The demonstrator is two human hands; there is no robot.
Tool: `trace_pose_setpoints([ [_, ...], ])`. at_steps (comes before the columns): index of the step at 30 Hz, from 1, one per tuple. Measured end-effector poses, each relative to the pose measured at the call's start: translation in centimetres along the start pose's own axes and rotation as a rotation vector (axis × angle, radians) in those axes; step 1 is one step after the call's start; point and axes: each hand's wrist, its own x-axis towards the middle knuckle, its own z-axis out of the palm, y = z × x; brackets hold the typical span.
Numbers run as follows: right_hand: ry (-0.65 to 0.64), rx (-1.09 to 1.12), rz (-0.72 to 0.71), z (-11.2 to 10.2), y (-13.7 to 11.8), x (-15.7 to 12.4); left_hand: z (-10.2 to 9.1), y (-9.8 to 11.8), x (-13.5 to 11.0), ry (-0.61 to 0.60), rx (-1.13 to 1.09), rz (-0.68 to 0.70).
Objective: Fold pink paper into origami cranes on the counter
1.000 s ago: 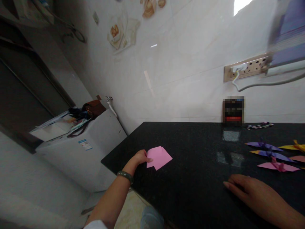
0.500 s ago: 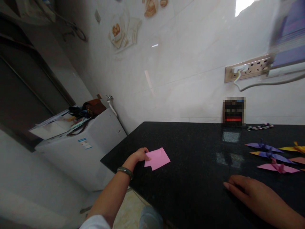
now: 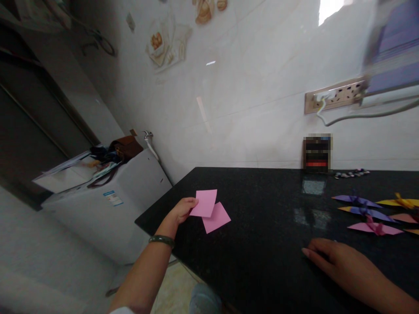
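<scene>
My left hand [image 3: 182, 209] pinches the edge of a pink paper square [image 3: 204, 202] and holds it lifted just above the black counter [image 3: 262, 244]. A second pink square [image 3: 216, 217] lies flat on the counter right under and beside it. My right hand [image 3: 340, 261] rests flat on the counter at the lower right, fingers stretched out toward the left, holding nothing. A green bangle [image 3: 161, 240] circles my left wrist.
Several folded paper cranes [image 3: 369, 213] in purple, yellow and pink lie at the right of the counter. A blurred dark box [image 3: 317, 152] stands against the tiled wall. A white appliance [image 3: 108, 205] with a brown bag and papers stands left of the counter's edge.
My left hand has lifted the top pink square off the stack, and the lower square now shows separately. My right hand has stayed flat in place.
</scene>
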Motion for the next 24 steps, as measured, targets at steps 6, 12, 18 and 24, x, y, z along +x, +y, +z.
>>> trace_pose_setpoints([
  [6,0.150,0.182,0.117,-2.2,-0.5,0.4,9.7,7.1,-2.2,0.013,0.017,0.380],
  [12,0.335,0.085,0.026,-5.0,-1.2,-0.8,19.1,13.1,-7.7,-0.112,0.291,0.995],
  [18,0.251,0.131,-0.014,-5.0,-0.4,-0.8,21.2,13.8,-7.7,0.085,0.301,1.079],
  [24,0.578,0.027,-0.153,-4.9,0.4,-0.9,21.1,13.2,-5.8,-0.119,-0.404,0.268],
])
